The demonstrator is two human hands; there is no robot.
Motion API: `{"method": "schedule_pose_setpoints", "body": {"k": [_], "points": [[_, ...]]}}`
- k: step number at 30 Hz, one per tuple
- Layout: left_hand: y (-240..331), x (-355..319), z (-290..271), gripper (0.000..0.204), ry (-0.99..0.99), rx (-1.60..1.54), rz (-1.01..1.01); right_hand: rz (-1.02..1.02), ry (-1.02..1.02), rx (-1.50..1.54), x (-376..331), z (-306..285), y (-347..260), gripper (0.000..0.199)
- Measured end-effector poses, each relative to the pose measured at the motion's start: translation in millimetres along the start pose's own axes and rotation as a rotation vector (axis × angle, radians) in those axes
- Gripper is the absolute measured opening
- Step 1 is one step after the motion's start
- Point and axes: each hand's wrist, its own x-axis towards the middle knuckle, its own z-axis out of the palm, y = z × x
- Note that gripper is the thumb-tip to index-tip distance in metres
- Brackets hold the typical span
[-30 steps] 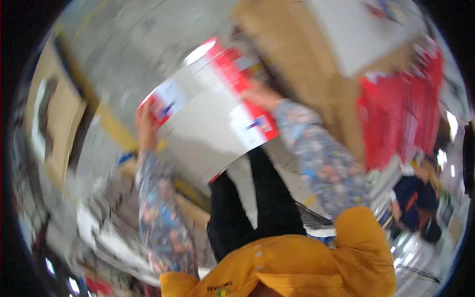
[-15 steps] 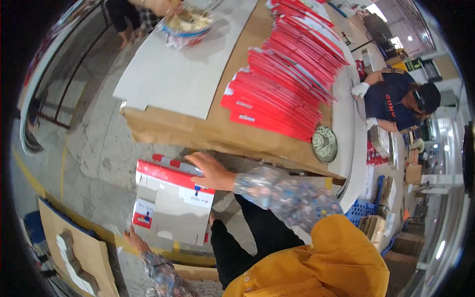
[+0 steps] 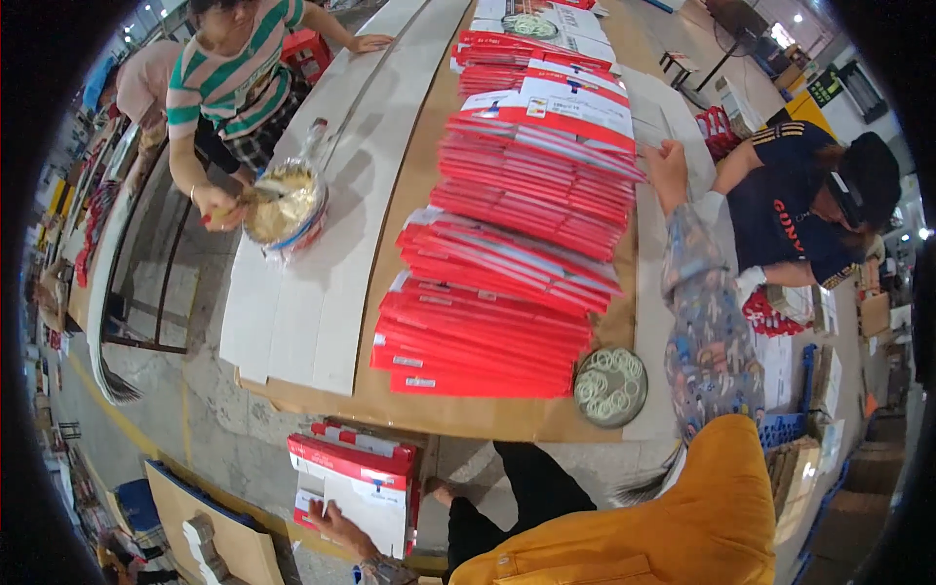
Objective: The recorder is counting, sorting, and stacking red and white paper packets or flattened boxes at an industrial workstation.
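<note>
A long row of red-and-white folded cartons (image 3: 531, 210) lies overlapped on the table. Beside the row's right edge is my right hand (image 3: 668, 174), stretched forward with its fingers apart. Its fingertips are close to the cartons' edge; whether they touch cannot be made out. Low at the table's near side stands a stack of red-and-white flat cartons (image 3: 366, 492). Over the near left part of that stack my left hand (image 3: 343, 531) spreads its fingers, holding nothing. A round dish of pale green rings (image 3: 610, 387) sits at the row's near end.
Across the table, a co-worker in a striped shirt (image 3: 229, 83) holds a tool in a plastic-lined bowl of pale paste (image 3: 283, 205). Pale cardboard sheets (image 3: 297, 327) cover the table's left side. Another person in a dark shirt (image 3: 795, 200) works close to my right arm.
My right hand has left the low carton stack and reached far forward to the row's right side. My left hand has moved over the stack. The view has shifted, showing more of the co-worker.
</note>
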Motion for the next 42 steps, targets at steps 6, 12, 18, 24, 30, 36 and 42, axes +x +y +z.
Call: {"method": "schedule_pose_setpoints", "body": {"k": [6,12,18,24,30,36,42], "points": [[114.5,-47.8,101.8,0.034,-0.393,-0.037,0.117,0.509,-0.561,-0.002,71.4,31.0,49.6,0.045],[223.2,-82.8,177.1,0.029,-0.638,-0.241,0.123,0.63,-0.476,0.904,79.8,15.3,14.6,0.02],[340.7,-149.1,250.4,0.04,-1.161,-0.7,0.023,0.568,-0.394,1.051,-32.2,-57.1,-87.4,0.023],[373.0,-138.5,273.5,0.045,-0.955,-0.952,-0.386,0.727,-1.047,1.139,-158.3,-65.6,-130.5,0.023],[295.7,-39.5,221.1,0.051,-0.787,-0.86,-0.385,-0.496,-0.391,-0.137,-55.3,-11.5,-102.9,0.063],[266.5,-10.8,187.1,0.056,-0.853,-0.659,-0.497,-0.418,-0.875,-0.447,6.4,54.8,-55.5,0.069],[276.7,-27.9,213.2,0.052,-1.013,-0.631,-0.459,-0.344,-1.172,-0.451,42.5,76.1,-53.5,0.054]]}}
